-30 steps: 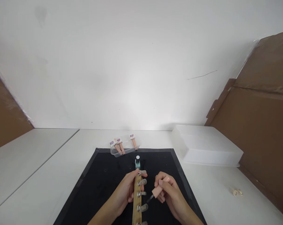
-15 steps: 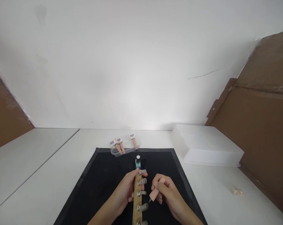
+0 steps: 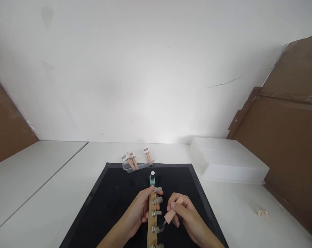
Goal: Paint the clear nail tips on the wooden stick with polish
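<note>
My left hand [image 3: 138, 210] is wrapped round a narrow wooden strip [image 3: 152, 220] over the black mat. Along the strip, small metal knobs hold several clear nail-shaped tips [image 3: 158, 200] that point right. My right hand [image 3: 183, 210] pinches a pink cap [image 3: 173, 210] whose thin dark brush points down-left, its end at the clear tip [image 3: 160, 228] low on the strip. Just beyond the strip's far end stands a small teal bottle [image 3: 152, 180] with a white-topped dark cap.
A clear tray [image 3: 143, 165] with three pink labelled pieces sits at the black mat's [image 3: 106, 193] far edge. A white box [image 3: 230, 162] is at the back right. Small beige rings [image 3: 260, 213] lie on the white table [image 3: 238, 206]. Brown cardboard [image 3: 287, 144] stands at the right.
The brush in my right hand has moved slightly left, from beside the clear tip onto it. My left hand and the strip have hardly moved.
</note>
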Demonstrator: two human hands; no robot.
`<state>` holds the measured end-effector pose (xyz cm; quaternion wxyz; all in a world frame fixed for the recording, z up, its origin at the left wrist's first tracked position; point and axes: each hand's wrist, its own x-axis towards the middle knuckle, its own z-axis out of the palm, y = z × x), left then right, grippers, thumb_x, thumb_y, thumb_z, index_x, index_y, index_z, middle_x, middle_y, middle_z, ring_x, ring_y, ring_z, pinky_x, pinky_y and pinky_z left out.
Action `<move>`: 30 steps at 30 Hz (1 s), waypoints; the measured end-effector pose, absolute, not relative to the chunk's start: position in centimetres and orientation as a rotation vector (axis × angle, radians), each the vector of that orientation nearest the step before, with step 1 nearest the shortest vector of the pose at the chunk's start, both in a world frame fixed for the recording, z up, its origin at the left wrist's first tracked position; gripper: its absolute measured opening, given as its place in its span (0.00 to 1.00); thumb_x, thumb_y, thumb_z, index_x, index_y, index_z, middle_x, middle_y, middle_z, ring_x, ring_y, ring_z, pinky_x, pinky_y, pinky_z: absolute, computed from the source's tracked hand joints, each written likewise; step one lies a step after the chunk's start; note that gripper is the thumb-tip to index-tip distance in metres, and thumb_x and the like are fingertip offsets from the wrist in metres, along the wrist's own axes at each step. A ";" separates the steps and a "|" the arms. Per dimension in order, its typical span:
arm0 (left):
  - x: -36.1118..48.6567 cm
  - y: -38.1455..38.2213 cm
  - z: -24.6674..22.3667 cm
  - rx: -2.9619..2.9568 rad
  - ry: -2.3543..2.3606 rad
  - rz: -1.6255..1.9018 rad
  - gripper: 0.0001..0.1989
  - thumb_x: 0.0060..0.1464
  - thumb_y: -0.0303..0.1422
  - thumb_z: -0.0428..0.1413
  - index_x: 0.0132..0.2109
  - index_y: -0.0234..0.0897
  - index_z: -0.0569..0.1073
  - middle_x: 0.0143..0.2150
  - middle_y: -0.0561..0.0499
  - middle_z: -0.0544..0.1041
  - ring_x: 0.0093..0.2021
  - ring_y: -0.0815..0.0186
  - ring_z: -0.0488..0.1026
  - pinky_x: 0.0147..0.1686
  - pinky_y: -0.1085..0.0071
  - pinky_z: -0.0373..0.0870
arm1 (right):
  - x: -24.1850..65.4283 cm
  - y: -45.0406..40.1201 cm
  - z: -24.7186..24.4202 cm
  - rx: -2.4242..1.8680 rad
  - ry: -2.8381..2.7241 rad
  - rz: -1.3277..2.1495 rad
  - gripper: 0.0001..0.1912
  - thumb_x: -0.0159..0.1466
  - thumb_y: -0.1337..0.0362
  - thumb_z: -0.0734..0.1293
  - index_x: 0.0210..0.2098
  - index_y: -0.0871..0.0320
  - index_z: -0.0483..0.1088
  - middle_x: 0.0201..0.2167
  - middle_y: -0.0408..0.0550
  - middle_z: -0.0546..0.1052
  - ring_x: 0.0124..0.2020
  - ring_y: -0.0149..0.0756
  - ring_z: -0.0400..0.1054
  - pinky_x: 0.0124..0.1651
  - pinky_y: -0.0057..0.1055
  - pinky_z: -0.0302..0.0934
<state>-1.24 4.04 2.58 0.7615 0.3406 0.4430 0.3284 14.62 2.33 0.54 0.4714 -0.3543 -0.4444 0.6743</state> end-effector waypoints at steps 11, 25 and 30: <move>-1.3 4.2 2.1 0.745 0.968 0.712 0.25 0.47 0.52 0.46 0.40 0.34 0.69 0.21 0.55 0.66 0.14 0.79 0.54 0.14 0.79 0.37 | 14.5 2.4 0.7 -0.896 -1.035 1.623 0.14 0.54 0.57 0.66 0.19 0.61 0.65 0.09 0.34 0.58 0.12 0.22 0.48 0.16 0.21 0.44; -1.3 4.1 2.7 0.727 0.964 0.725 0.23 0.47 0.50 0.47 0.39 0.34 0.69 0.21 0.55 0.66 0.15 0.79 0.56 0.14 0.80 0.37 | 14.4 2.5 0.8 -0.920 -1.027 1.620 0.15 0.53 0.58 0.68 0.19 0.62 0.66 0.09 0.36 0.62 0.11 0.22 0.48 0.15 0.21 0.44; -1.6 4.3 2.4 0.711 0.938 0.736 0.22 0.49 0.48 0.46 0.39 0.34 0.70 0.21 0.56 0.66 0.15 0.79 0.54 0.13 0.80 0.37 | 14.6 2.6 0.7 -0.856 -0.994 1.602 0.15 0.54 0.56 0.68 0.20 0.61 0.66 0.09 0.33 0.57 0.12 0.22 0.46 0.16 0.21 0.44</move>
